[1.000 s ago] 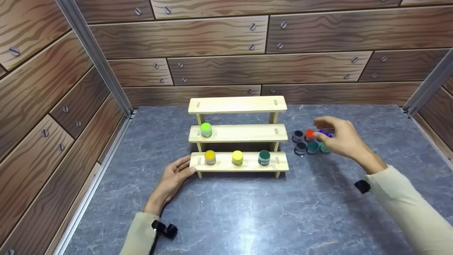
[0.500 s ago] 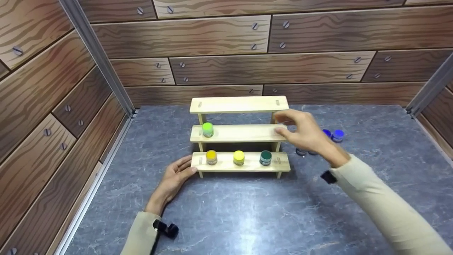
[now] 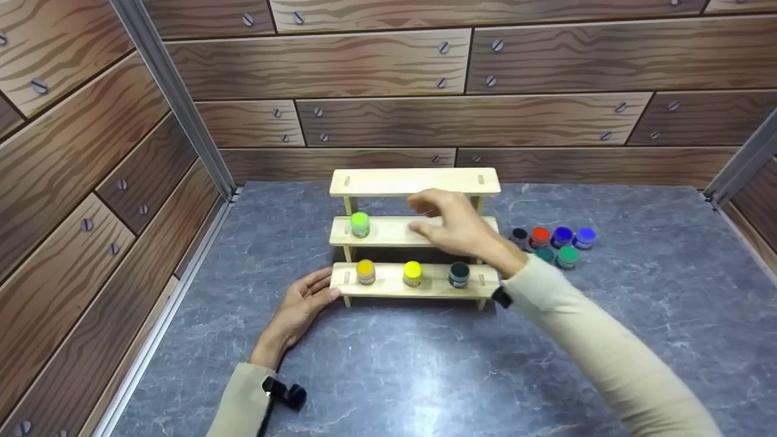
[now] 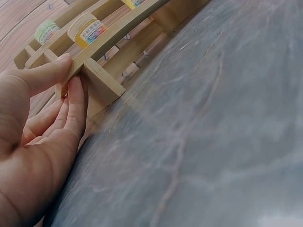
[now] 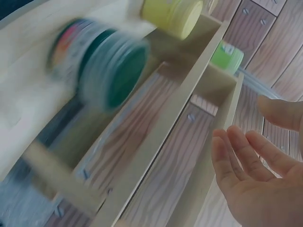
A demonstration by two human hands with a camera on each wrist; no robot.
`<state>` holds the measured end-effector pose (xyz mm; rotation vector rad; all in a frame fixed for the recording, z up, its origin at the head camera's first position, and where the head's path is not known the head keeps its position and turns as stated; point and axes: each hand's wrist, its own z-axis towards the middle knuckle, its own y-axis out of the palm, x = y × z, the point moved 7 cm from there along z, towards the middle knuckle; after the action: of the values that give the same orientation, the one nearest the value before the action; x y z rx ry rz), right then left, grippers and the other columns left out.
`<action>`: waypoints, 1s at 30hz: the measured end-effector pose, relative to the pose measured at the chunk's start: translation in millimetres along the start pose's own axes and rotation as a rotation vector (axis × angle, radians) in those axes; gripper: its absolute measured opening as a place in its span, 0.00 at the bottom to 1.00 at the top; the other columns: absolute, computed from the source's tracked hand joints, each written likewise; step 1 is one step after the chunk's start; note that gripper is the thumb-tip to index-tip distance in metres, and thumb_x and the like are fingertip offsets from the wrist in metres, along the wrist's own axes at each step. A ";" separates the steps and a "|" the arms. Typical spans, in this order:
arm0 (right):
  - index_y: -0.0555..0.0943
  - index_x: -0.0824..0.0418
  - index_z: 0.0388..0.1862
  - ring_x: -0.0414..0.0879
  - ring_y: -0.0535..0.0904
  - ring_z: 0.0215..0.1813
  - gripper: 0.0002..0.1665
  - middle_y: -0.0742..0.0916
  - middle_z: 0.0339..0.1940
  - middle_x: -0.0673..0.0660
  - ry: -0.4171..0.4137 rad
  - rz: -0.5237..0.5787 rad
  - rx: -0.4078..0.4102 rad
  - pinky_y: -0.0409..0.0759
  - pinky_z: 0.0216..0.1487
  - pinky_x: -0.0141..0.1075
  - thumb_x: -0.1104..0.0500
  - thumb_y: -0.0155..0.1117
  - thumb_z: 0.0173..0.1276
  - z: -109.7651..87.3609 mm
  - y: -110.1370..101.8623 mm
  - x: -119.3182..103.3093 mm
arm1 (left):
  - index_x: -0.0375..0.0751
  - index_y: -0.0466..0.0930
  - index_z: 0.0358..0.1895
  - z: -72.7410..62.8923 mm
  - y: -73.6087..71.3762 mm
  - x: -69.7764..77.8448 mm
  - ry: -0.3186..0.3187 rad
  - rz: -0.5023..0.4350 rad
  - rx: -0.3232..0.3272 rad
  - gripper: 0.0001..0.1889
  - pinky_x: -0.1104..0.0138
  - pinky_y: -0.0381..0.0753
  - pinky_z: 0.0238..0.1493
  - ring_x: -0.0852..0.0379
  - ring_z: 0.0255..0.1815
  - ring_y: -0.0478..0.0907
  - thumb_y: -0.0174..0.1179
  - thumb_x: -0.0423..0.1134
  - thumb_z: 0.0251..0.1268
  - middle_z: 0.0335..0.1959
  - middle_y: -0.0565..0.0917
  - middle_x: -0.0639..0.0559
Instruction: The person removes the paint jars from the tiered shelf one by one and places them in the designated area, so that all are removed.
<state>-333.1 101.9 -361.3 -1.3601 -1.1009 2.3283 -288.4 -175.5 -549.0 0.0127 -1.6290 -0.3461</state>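
A three-tier wooden display stand point(image 3: 419, 227) stands on the grey marbled tabletop. My left hand point(image 3: 303, 303) grips the left end of its lowest board, thumb at the top edge and fingers under it. My right hand point(image 3: 455, 221) hovers over the middle board, fingers and thumb apart with nothing between them in the right wrist view. A light green paint jar point(image 3: 360, 224) sits at the left of the middle board. On the lowest board stand an orange-yellow jar point(image 3: 365, 272), a yellow jar point(image 3: 413, 274) and a dark green jar point(image 3: 459, 275).
Right of the stand, several jars are grouped on the table, among them a red jar point(image 3: 540, 237), a blue jar point(image 3: 562, 237), a violet-blue jar point(image 3: 585, 238) and a green jar point(image 3: 567, 257). My right forearm partly covers this group. Wood-patterned walls point(image 3: 376, 121) enclose the back and sides.
My right hand has travelled left from above the jar group to over the stand's middle board. The left hand keeps its grip on the stand, and the jars on it stay put.
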 end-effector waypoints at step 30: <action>0.82 0.69 0.66 0.56 0.88 0.58 0.28 0.90 0.60 0.64 0.145 0.169 0.001 0.86 0.64 0.41 0.65 0.76 0.68 55.7 81.2 -13.5 | 0.21 0.58 0.80 0.5 -1.1 -0.5 -0.023 -0.014 0.002 0.38 0.69 0.83 0.65 0.54 0.65 0.81 0.63 0.25 0.71 0.77 0.67 0.24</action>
<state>-358.0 11.2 -393.5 -1.6517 -0.9761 2.2979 -289.1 -176.3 -549.7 0.0221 -1.6527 -0.3565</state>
